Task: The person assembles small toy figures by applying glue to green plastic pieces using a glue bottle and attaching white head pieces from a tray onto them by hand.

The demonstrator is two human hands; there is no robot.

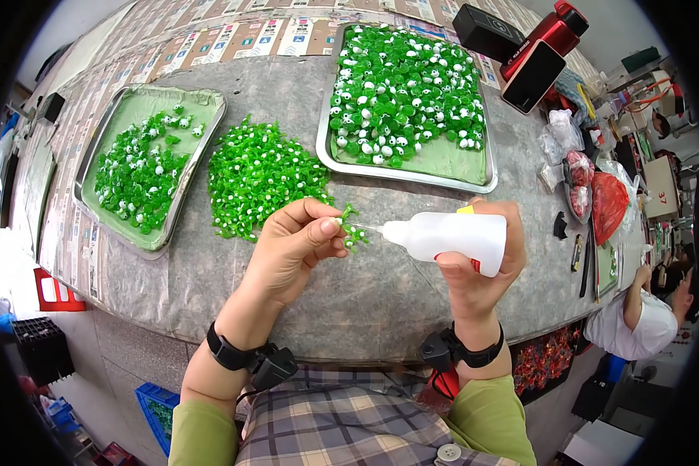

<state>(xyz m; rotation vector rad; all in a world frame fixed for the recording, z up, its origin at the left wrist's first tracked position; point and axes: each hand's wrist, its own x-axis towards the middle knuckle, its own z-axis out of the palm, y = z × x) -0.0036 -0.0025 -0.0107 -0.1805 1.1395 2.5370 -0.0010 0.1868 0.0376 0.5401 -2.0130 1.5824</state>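
Note:
Between thumb and fingertips, my left hand pinches a small green plastic figure part with a white spot. Another green bit shows just below the fingertips; whether it is held or lies on the table I cannot tell. My right hand grips a white squeeze bottle, tipped sideways. Its thin nozzle points left and reaches the pinched part; actual contact is too small to make out. Beyond my left hand lies a heap of similar green and white parts.
A metal tray of green pieces with white eyeballs stands far right of centre, a smaller tray at left. Dark boxes, a red bottle and a phone sit at back right. Plastic bags lie right. Another person sits at right.

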